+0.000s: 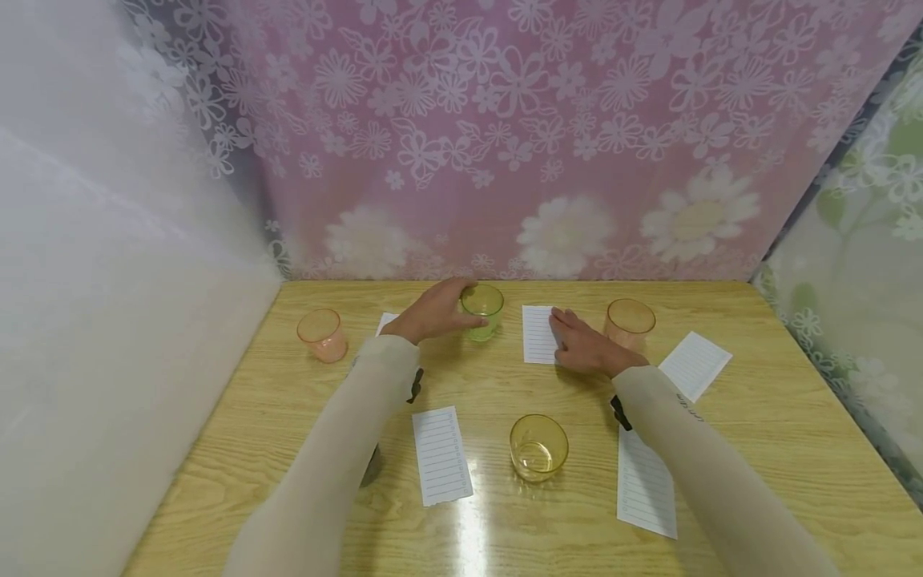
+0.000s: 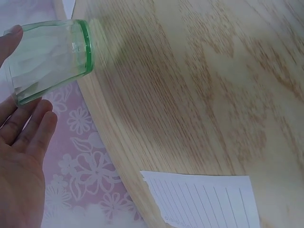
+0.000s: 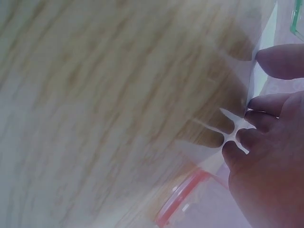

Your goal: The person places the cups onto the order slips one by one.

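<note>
My left hand (image 1: 441,311) holds a clear green glass (image 1: 485,314) near its rim. The thumb is on one side and the fingers are on the other, as the left wrist view shows. Upright, the glass (image 2: 52,54) stands at the back middle of the table. To its right lies a small lined sheet of paper (image 1: 537,340). My right hand (image 1: 587,346) rests its fingertips on that sheet's right edge. An orange-pink glass (image 1: 630,320) stands just behind the right wrist, its lower part hidden by the arm.
Another orange-pink glass (image 1: 324,336) stands at the back left, and a yellow glass (image 1: 538,449) at the front middle. A dark glass (image 1: 371,469) is mostly covered by the left forearm. More lined sheets lie at front left (image 1: 442,457), front right (image 1: 645,489) and far right (image 1: 695,365).
</note>
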### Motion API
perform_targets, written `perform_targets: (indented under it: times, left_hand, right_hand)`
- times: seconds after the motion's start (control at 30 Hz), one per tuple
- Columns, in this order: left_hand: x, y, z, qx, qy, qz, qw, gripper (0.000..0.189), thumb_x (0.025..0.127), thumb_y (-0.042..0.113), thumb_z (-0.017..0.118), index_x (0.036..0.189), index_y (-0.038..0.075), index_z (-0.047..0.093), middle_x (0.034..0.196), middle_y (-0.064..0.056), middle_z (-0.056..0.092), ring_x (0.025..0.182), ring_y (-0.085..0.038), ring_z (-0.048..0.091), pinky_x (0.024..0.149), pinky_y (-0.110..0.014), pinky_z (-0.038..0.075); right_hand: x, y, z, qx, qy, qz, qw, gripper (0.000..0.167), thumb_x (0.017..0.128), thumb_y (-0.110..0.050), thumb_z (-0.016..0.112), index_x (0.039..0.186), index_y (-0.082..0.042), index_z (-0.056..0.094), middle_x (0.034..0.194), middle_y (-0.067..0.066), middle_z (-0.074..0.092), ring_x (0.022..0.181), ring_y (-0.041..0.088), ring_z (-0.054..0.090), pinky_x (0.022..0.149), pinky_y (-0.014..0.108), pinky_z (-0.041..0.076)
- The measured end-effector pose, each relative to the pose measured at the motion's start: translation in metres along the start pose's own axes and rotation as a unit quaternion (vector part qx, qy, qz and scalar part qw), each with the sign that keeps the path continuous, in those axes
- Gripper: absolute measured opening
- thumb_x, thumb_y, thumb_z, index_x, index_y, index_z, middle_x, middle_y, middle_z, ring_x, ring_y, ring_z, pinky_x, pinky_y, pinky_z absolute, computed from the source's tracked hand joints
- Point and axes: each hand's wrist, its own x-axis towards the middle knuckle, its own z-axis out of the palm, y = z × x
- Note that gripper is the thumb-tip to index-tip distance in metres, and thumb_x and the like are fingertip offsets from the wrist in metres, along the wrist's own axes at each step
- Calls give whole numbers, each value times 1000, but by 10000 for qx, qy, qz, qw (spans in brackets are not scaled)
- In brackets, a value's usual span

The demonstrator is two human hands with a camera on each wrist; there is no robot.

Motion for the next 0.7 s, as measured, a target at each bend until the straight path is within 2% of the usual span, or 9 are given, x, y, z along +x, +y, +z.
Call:
perform_targets:
  times: [0.33,0.53,0.7]
  left_hand:
    - [4,5,3,-100,78,117,9999,87,96,42,85,166,10,45,160,-12,56,145,-33,56,119,-54,48]
    - [8,10,8,-209,129,233,9994,85,96,39,87,165,12,46,156,-8,59,139,-28,60,116,-51,50]
    - [9,14,11,-256,149,275,9992,84,96,39,87,164,12,47,158,-8,58,141,-27,59,119,-51,49]
  right_hand:
    - [2,-1,3,-9,41,-150,9999,73,106,-14,44,169,13,17,180,30,9,167,53,4,134,69,9]
    - [2,-3,4,1,5,-221,9998,73,108,-16,44,169,12,16,180,29,7,167,53,2,134,69,8]
    - [5,-1,8,-68,64,-305,9995,73,108,-18,46,169,10,17,181,28,9,167,52,4,134,68,9]
